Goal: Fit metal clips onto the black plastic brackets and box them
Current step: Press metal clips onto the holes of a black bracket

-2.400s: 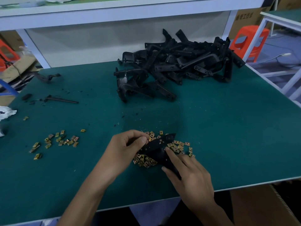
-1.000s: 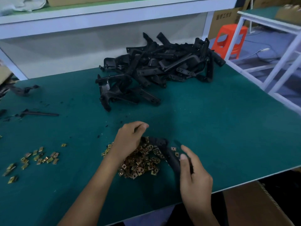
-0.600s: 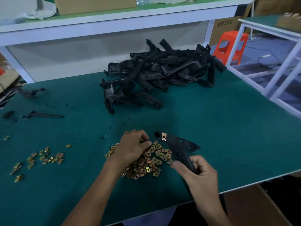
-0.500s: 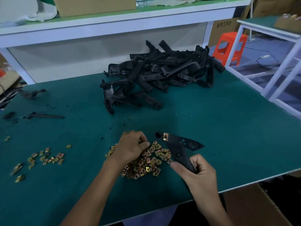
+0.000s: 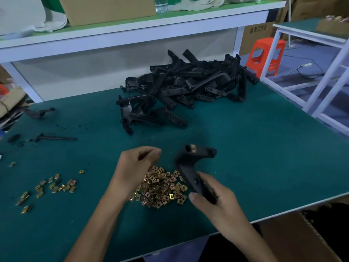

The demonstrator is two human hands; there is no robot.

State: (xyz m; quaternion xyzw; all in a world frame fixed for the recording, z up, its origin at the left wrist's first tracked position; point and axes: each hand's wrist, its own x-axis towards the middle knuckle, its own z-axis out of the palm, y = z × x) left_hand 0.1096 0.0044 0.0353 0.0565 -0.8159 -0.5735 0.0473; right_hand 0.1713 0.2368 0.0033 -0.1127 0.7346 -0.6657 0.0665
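Green matting covers the desk (image 5: 264,157) in the head view. A white shelf (image 5: 132,35) runs above its far edge and an orange stool (image 5: 268,53) stands on the floor beyond the far right corner.

A tangled pile of brackets (image 5: 188,87) lies at the far middle of the desk, within arm's reach but well apart from the working spot. The heap of clips (image 5: 160,188) sits at the near middle, directly between the two hands, probably so that each clip is only a short pick away. A thinner scatter of clips (image 5: 56,186) lies to the near left, and a loose black rod (image 5: 56,138) lies farther back on the left.

The right hand (image 5: 215,205) is clenched round the lower stem of one bracket (image 5: 187,167) and lifts it above the right side of the heap. The forked upper end points away from the person, which leaves the mounting points exposed. One brass fitted clip (image 5: 193,148) already sits on that upper end.

The left hand (image 5: 136,165) hovers over the left side of the heap with its fingers curled towards the thumb. Whether it pinches a clip cannot be told, as the fingertips hide whatever lies between them.

An open carton (image 5: 294,239) waits below the near right edge of the desk, seemingly for finished pieces. This bracket probably needs more clips before it goes in.
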